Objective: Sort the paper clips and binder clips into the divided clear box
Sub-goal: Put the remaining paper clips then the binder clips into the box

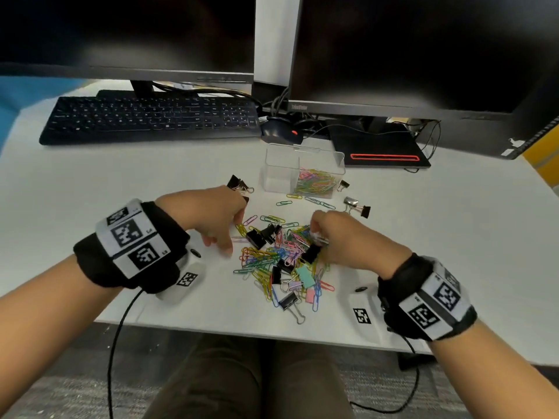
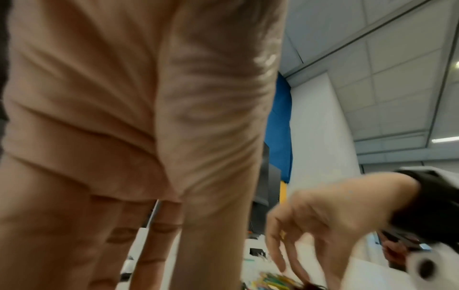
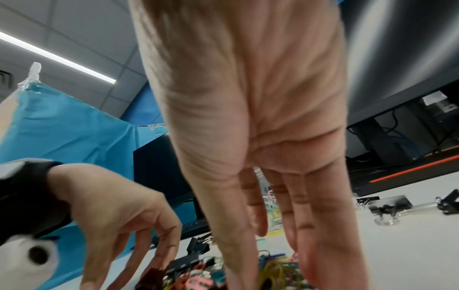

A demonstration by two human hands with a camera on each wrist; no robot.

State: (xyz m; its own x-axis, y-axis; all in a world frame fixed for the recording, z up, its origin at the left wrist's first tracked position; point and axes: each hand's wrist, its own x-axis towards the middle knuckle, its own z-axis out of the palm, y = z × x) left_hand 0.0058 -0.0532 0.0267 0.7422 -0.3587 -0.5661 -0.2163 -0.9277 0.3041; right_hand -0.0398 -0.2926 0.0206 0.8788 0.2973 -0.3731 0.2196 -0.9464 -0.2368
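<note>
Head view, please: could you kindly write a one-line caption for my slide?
Both hands, left hand and right hand, reach into mixed clips before a divided clear box holding only paper clips.

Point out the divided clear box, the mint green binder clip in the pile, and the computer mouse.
divided clear box (image 1: 279,173), head view, front wall of its empty left compartment.
mint green binder clip (image 1: 305,276), head view, middle of its flat body.
computer mouse (image 1: 279,132), head view, top of its dark shell.

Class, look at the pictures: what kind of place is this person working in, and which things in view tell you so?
Most likely an office desk. Two dark monitors stand behind a black keyboard and mouse on a white table, and the wrist views show a tiled ceiling with strip lights.
</note>
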